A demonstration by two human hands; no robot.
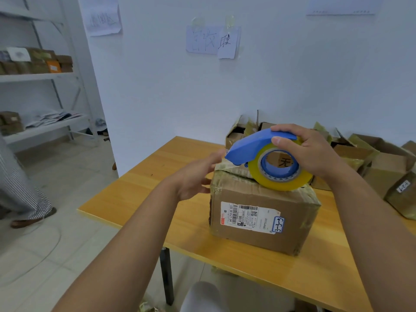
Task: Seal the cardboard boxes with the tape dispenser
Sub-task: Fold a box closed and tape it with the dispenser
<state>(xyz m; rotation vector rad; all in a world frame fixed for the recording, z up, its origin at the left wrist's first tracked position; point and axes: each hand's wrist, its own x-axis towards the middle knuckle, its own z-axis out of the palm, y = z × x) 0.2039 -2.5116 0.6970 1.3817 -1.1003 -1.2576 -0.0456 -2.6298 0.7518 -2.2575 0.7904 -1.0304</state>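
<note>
Tape run starting on the box at the near edge of the table.

Your right hand [314, 152] wraps over the blue tape dispenser [267, 154], fingers curled round its top, with the roll resting on the lid of the cardboard box [258, 212]. Your left hand [198, 176] is at the box's top left edge with fingers loosely extended; whether it has hold of the tape end is hidden by the dispenser nose. Press that end flat over the left edge first, then, I'd judge, draw the dispenser steadily rightward along the seam, keeping the roll low so the tape lies without wrinkles. More opened boxes [371, 158] wait on the table's [139, 199] far right.
</note>
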